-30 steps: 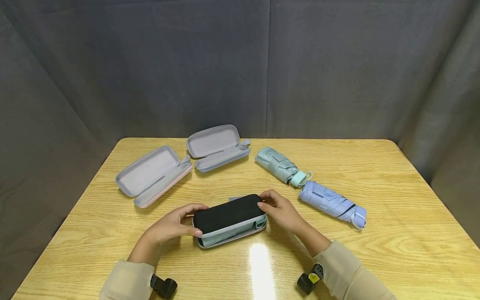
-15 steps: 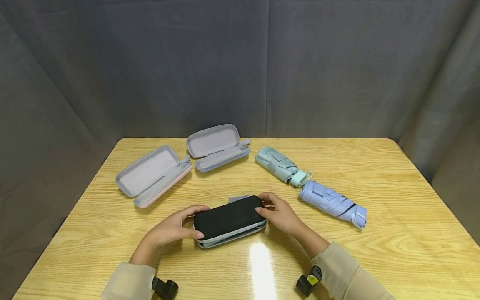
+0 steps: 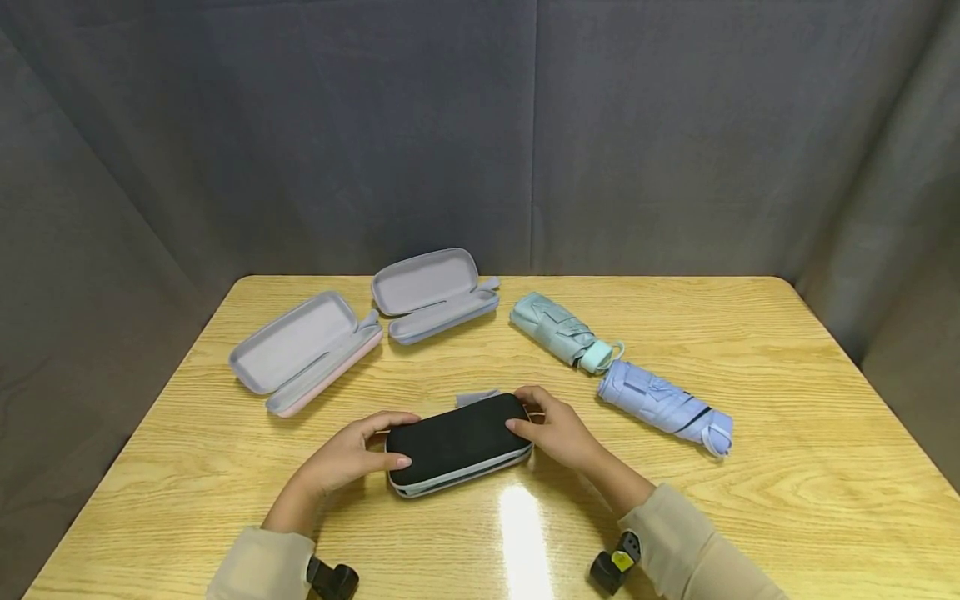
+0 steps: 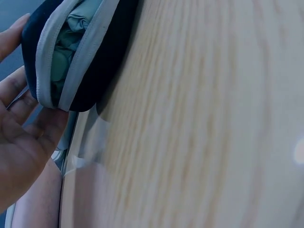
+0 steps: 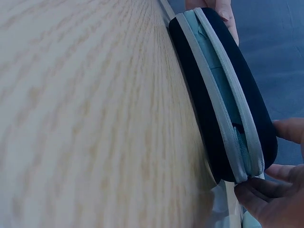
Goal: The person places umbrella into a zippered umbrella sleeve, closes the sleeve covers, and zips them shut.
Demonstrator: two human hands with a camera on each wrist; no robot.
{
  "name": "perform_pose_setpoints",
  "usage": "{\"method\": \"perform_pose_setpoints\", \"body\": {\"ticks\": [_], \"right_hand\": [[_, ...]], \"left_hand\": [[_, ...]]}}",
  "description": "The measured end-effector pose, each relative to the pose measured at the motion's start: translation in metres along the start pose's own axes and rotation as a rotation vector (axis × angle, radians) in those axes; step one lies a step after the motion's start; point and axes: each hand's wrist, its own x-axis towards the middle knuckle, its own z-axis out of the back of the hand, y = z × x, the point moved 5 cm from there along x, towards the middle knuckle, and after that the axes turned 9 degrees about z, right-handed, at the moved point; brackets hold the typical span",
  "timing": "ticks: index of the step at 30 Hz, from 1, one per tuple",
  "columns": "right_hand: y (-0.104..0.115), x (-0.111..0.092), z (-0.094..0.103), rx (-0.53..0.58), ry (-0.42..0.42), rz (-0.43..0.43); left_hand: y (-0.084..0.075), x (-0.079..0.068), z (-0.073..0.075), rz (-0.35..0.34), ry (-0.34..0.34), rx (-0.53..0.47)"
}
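Observation:
A black zip case with a grey zipper edge lies in front of me on the table. Its lid is down, but the zipper is undone and a narrow gap runs along the front. A folded green umbrella shows through that gap in the right wrist view. My left hand holds the case's left end, its thumb on the lid and its fingers around the back corner. At the other end, my right hand grips the case with its thumb on top. The fingers behind the case are partly hidden.
Two cases stand unfolded at the back left, one with a pink base and one with a blue-grey base. A green folded umbrella and a blue one lie on the right. A grey tab pokes out behind the black case.
The black case's lid has come down under both hands. The gap along its front has narrowed, hiding most of the green umbrella inside from the head view.

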Motion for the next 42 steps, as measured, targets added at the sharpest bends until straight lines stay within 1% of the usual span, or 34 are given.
{"method": "perform_pose_setpoints", "body": {"ticks": [4,9,18,23,27,33,35,37,41,42], "right_hand": [[-0.001,0.0,0.0,0.0,0.008,-0.015],[-0.003,-0.001,-0.001,-0.012,0.022,-0.035],[-0.005,-0.001,-0.002,-0.019,0.029,-0.038],[-0.006,-0.001,-0.003,-0.028,0.016,-0.049],[-0.007,-0.001,-0.004,-0.03,0.006,-0.038],[-0.009,-0.001,-0.006,-0.008,0.005,-0.027],[-0.009,-0.001,-0.006,-0.005,0.007,-0.024],[-0.008,-0.001,-0.007,-0.004,0.007,-0.021],[-0.006,0.0,-0.007,-0.026,0.006,-0.013],[-0.005,0.0,-0.007,-0.033,0.004,-0.01]], "left_hand": [[0.0,0.001,-0.001,0.005,-0.008,-0.008],[-0.001,0.001,-0.002,0.001,-0.001,-0.003],[0.0,0.003,-0.005,-0.015,0.007,0.053],[0.0,0.003,-0.005,-0.01,0.011,0.063],[0.001,0.004,-0.004,0.001,0.017,0.095],[-0.001,0.012,-0.001,-0.004,0.033,0.147],[-0.002,0.016,0.0,0.008,0.038,0.136],[-0.001,0.022,0.001,0.048,0.028,0.109],[0.003,0.034,0.003,0.119,-0.011,0.023],[0.003,0.037,0.003,0.131,-0.021,0.015]]}}
